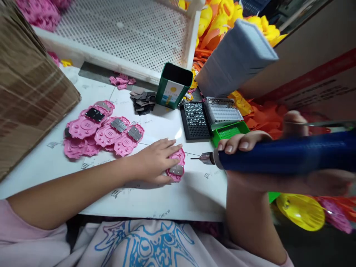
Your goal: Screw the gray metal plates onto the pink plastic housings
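Pink casing (180, 157): flat on the tabletop (155, 204), metal plates towards its near end.
Left hand (152, 161): grasping the casing, thumb and fingers spread across it; I'd say to steady it.
Right hand (278, 182): clenched round the blue driver (278, 154), its bit level, just beside the casing, apart from it.
Edges: I note black screw tray (197, 120) and green tin (174, 85) beyond; white surface runs nearward.
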`<state>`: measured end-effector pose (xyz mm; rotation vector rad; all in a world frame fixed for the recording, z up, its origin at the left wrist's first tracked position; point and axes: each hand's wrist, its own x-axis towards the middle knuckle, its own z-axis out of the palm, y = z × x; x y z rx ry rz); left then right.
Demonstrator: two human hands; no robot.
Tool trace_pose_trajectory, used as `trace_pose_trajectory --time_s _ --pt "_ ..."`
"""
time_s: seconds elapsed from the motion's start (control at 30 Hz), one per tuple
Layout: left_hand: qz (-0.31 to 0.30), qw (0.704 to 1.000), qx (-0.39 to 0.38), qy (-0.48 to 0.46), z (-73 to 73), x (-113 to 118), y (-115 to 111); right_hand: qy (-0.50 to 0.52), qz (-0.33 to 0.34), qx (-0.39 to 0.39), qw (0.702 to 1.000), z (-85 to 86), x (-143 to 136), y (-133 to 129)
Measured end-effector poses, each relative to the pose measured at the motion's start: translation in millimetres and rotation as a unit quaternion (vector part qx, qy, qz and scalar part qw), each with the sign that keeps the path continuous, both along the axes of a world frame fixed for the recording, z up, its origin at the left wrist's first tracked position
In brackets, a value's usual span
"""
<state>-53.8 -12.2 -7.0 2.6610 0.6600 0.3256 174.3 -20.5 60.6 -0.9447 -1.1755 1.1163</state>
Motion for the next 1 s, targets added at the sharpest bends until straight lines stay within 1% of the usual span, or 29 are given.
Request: trace_pose_trajectory --time_s 0.07,0.1,0.23,0.3,0.37,0.43,0.5,0.57,0.67,0.73,0.77,0.8,0.87,0.93,1.0 --pt "-0.013 1.0 0.017 0.002 2.8 -1 -1 0.052 -0.026 0.061 0.996 -1.8 -1 1" --pt "-0.014 1.0 0.025 0.003 3.9 -1 -2 0.073 -0.029 0.069 0.995 -3.8 -2 1" --pt "-0.013 0.997 0.069 0.016 3.1 1 -6 0.111 -0.013 0.044 0.993 -9.2 -1 1" --pt "-0.003 0.996 0.087 0.019 2.2 4 -10 0.116 -0.001 0.055 0.992 -7.7 4 0" --pt "0.008 0.995 0.095 0.025 4.9 6 -14 0.117 -0.004 0.067 0.991 -4.9 7 0" --pt "0.028 0.994 0.095 0.038 14.2 6 -14 0.126 -0.009 0.072 0.989 -3.5 8 1" --pt "0.061 0.993 0.086 0.059 31.0 0 -10 0.141 -0.001 0.071 0.988 -3.9 7 3" --pt "0.104 0.99 0.062 0.078 53.5 -12 -3 0.151 0.008 0.07 0.986 -5.2 5 5" --pt "0.179 0.979 0.031 0.096 88.1 -42 6 0.157 0.009 0.064 0.986 -5.9 4 7" --pt "0.232 0.966 0.018 0.109 104.2 -65 7 0.159 0.004 0.059 0.986 -5.2 4 6" --pt "0.255 0.96 0.009 0.117 108.8 -77 6 0.159 0.001 0.057 0.986 -4.8 5 5" --pt "0.275 0.953 -0.002 0.128 111.2 -88 4 0.159 -0.004 0.055 0.986 -4.3 6 4" --pt "0.307 0.94 -0.024 0.15 109.6 -107 -1 0.152 -0.012 0.043 0.987 -3.3 8 3" --pt "0.326 0.929 -0.037 0.173 103.0 -120 -6 0.147 -0.025 0.03 0.988 -1.7 8 3" --pt "0.33 0.924 -0.043 0.19 95.5 -126 -11 0.149 -0.038 0.014 0.988 0.1 7 4"
